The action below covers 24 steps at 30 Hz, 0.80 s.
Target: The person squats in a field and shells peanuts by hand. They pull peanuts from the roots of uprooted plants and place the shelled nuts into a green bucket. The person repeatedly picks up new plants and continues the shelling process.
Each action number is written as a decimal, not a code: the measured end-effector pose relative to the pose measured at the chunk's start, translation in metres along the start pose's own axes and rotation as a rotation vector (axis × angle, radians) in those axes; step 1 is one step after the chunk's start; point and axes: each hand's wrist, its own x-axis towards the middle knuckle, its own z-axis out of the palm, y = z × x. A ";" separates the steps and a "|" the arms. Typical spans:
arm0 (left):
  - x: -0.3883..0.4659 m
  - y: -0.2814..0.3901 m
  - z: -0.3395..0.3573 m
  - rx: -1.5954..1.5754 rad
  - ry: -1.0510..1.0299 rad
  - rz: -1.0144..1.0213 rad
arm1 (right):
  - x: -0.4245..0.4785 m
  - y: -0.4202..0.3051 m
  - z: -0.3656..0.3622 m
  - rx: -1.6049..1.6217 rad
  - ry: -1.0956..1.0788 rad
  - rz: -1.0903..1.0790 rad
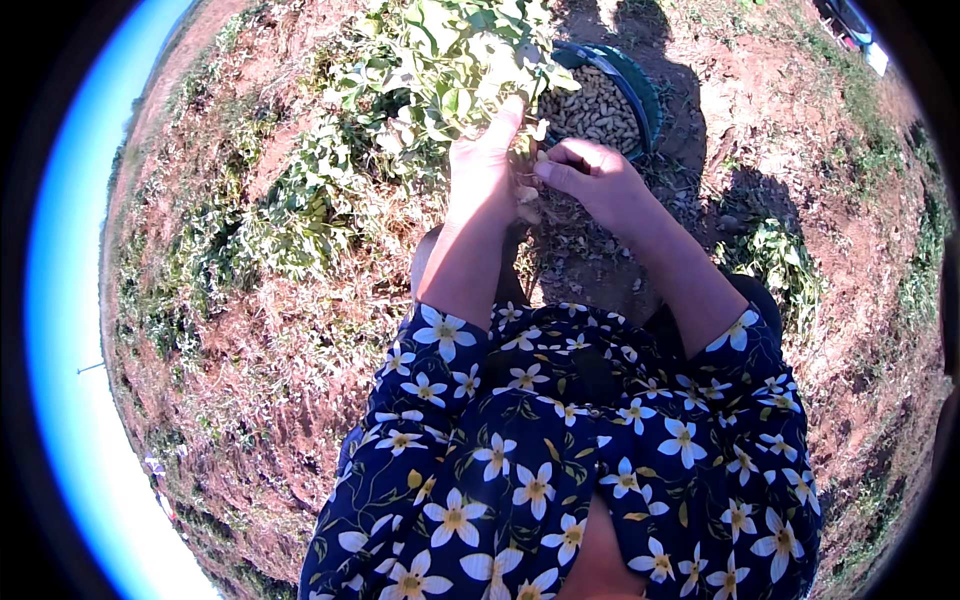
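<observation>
My left hand [484, 169] grips a bunch of leafy peanut plants [465, 67] by the stems, leaves pointing away from me. Peanut pods [527, 202] hang from the root end beside my wrist. The fingers of my right hand [592, 176] pinch at a pale pod [541, 156] on the right side of the bunch; whether it is still joined to the root cannot be told. Just beyond my right hand stands a dark green-blue tub [651, 105] with many picked peanuts [596, 109] in it.
Pulled peanut plants [300, 210] lie in a heap on the dry soil to the left. A smaller leafy clump [780, 259] is on the ground at the right. Shadows fall across the bare soil [750, 97] around the tub. Part of a vehicle-like object [851, 26] shows at the upper right rim.
</observation>
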 end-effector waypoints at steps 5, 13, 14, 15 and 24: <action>0.005 -0.012 0.002 -0.127 -0.020 -0.149 | -0.004 -0.020 -0.001 0.356 0.132 0.092; 0.007 -0.012 0.004 -0.027 0.182 0.019 | 0.008 -0.026 -0.049 0.748 0.306 0.111; 0.009 -0.008 0.003 0.003 0.209 0.060 | 0.004 -0.032 -0.042 0.751 0.262 0.130; 0.010 -0.003 0.003 0.034 0.229 0.097 | 0.002 -0.030 -0.039 0.619 0.169 0.161; 0.018 -0.012 0.012 0.053 0.115 0.476 | -0.007 -0.006 0.003 -0.782 0.111 -0.499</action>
